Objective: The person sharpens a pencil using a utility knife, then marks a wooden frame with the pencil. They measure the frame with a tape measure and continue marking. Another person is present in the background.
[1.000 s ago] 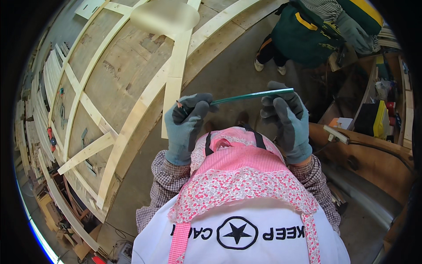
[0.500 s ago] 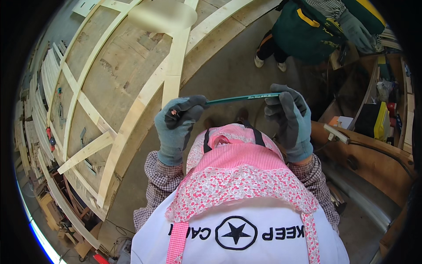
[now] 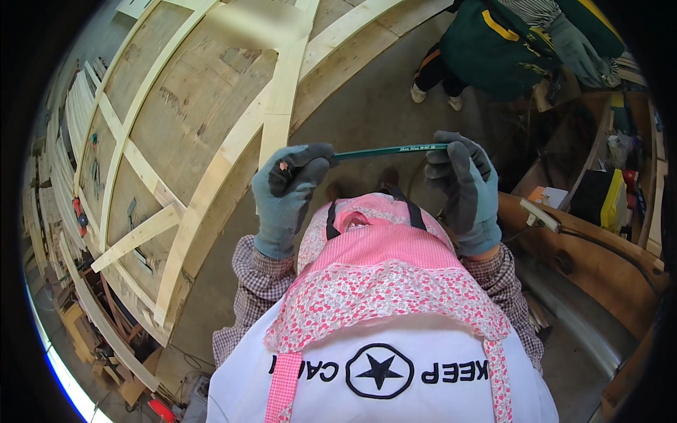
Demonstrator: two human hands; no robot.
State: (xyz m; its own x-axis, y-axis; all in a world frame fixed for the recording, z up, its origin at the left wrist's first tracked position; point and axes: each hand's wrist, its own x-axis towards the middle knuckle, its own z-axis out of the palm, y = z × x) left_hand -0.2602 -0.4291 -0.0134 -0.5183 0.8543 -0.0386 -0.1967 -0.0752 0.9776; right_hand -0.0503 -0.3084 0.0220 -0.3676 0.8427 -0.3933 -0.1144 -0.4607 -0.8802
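A slim green pencil (image 3: 391, 151) with pale lettering along it is stretched nearly level between my hands, in front of my chest. My left hand (image 3: 288, 190), in a blue-grey work glove, pinches its left end between thumb and fingers. A fingertip shows bare through a hole in that glove. My right hand (image 3: 465, 187), gloved alike, has its fingers curled around the right end. Both tips of the pencil are hidden by the gloves.
A large workbench (image 3: 211, 106) with curved, crossed pale wood strips stands at the left. Hand tools, including one with a red handle (image 3: 81, 217), lie on it. At upper right is another person in a green apron (image 3: 486, 56). A wooden bin (image 3: 599, 247) stands at right.
The pencil has risen slightly and turned a little in my fingers. My left hand has moved slightly up and to the right; both hands keep their hold.
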